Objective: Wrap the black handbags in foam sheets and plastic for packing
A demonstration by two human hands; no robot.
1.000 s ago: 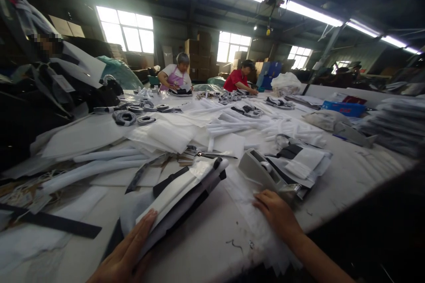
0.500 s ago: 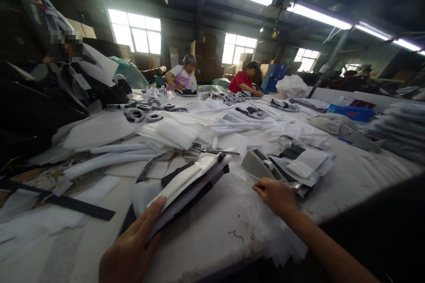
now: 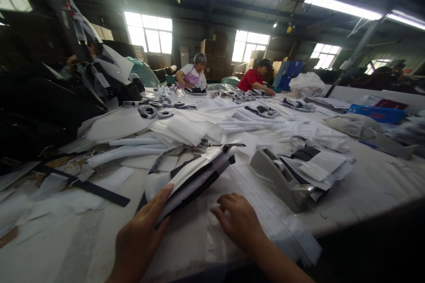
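My left hand [image 3: 146, 225] grips the near end of a folded black strap bundle [image 3: 195, 179] wrapped in white foam sheet, its far end tilted up to the right. A shiny band crosses that end. To the right of the bundle, my right hand [image 3: 237, 219] is curled with thumb and fingers close together; whatever is pinched there is too faint to make out. Clear plastic bags [image 3: 279, 216] lie flat around and beyond it. A grey tape dispenser [image 3: 279, 181] stands right of my right hand, apart from it.
Another wrapped bundle [image 3: 318, 163] lies behind the dispenser. Scissors [image 3: 227, 144], foam sheets [image 3: 179, 128] and foam strips [image 3: 129, 152] cover the middle. A black strip [image 3: 102, 192] lies left. Two co-workers [image 3: 191, 75] work across the table. A blue box [image 3: 376, 113] sits at right.
My right hand has moved left, away from the tape dispenser and toward the bundle. My left hand keeps its hold on the bundle. The whole view has shifted slightly.
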